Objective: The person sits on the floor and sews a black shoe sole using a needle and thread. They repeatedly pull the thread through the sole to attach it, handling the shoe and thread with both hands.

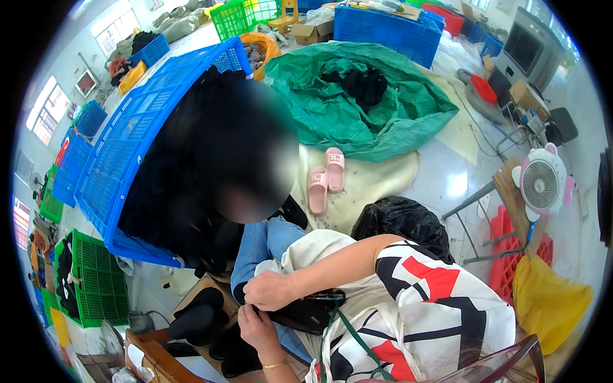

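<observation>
Meeting above the seated person's lap, two bare hands come close together at the fingertips. The right hand [271, 291], the upper one in view, has its fingers curled in narrow; the left hand [258, 330], with a thin gold-coloured bracelet [275, 366] at its wrist, bends its fingers up toward the other, also narrow. Something dark shows between them (too small and too covered to say whether either hand grips it). A smooth black piece of material [308, 317] lies on the lap, just beside both hands, and a dark green cord [353, 332] hangs across the pale cloth [317, 247] over the light-blue jeans [251, 247].

Below and to the left in view, black rounded soft-looking pieces [203, 314] sit by a brown cardboard box [150, 352]. Further up, a large blue perforated plastic crate [131, 142] tilts on its side, heaped with black fabric [153, 185]; a round blur covers part of that area. Pink open-toed slippers [318, 191] rest near a crumpled black plastic bag [402, 223], and beyond them spreads a green plastic sheet [408, 115].
</observation>
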A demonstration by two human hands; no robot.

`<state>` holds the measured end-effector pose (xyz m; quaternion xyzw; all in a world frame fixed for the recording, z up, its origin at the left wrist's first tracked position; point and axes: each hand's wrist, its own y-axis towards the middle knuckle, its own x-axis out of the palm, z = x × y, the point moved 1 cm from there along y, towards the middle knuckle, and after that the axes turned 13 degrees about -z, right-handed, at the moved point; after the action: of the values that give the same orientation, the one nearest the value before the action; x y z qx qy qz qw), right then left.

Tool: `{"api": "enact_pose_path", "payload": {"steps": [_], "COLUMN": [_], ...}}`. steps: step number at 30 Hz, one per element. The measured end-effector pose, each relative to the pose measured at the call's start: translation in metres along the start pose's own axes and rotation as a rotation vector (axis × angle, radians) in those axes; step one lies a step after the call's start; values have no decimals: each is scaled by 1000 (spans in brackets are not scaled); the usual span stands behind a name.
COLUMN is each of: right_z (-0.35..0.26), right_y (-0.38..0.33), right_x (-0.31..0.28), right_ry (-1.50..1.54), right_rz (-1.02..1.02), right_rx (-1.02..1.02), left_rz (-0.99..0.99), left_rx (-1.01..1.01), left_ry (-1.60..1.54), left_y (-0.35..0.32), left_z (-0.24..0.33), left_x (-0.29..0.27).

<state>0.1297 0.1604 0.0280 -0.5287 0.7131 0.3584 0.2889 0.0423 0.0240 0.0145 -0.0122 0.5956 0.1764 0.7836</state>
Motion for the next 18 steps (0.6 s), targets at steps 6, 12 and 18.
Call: {"api": "enact_pose_path", "payload": {"steps": [6,12,18], "right_z": [-17,-37,-34], "right_y": [-12,-63,-137], "right_x": [-33,-35,-14], "right_ry": [-148,-184,-25], "right_rz": [194,236,128], "right_rx": [-42,76,223], "left_rz": [121,-56,-313], "left_rx": [274,333,259], "left_ry": [102,-134,-526], "left_y": [21,23,-17], "left_z": [-17,14,45], "left_x": [-11,-17,27]}}
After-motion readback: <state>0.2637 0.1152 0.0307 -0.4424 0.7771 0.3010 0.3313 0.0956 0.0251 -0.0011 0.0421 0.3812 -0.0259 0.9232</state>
